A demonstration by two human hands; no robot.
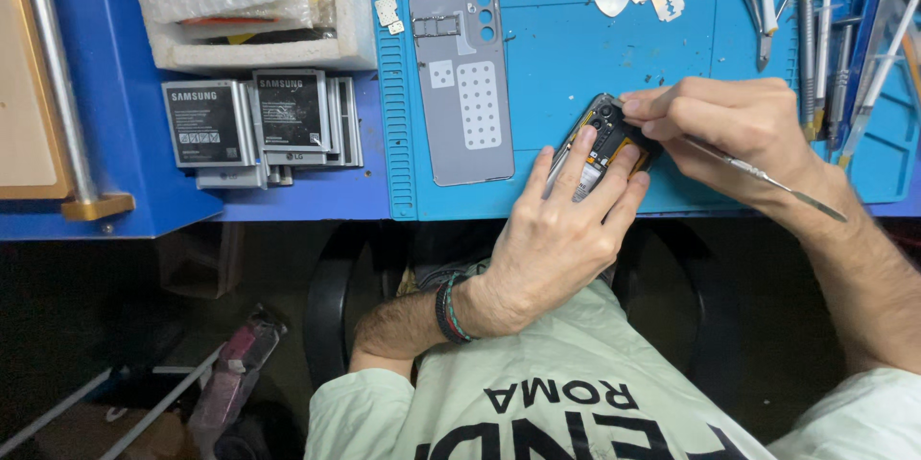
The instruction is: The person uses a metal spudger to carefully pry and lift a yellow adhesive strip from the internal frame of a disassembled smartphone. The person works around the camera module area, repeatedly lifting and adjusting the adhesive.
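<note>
Blue mat on the desk carries an opened phone at centre frame; the left hand presses flat on it to steady it, while the right hand pinches a thin metal tool at its top. Grey back cover lies beside; batteries stack at left.

A blue tabletop is spanning the upper view, with a wooden frame lying at its left edge; beneath, a dark floor and black chair are sitting in shadow.
</note>
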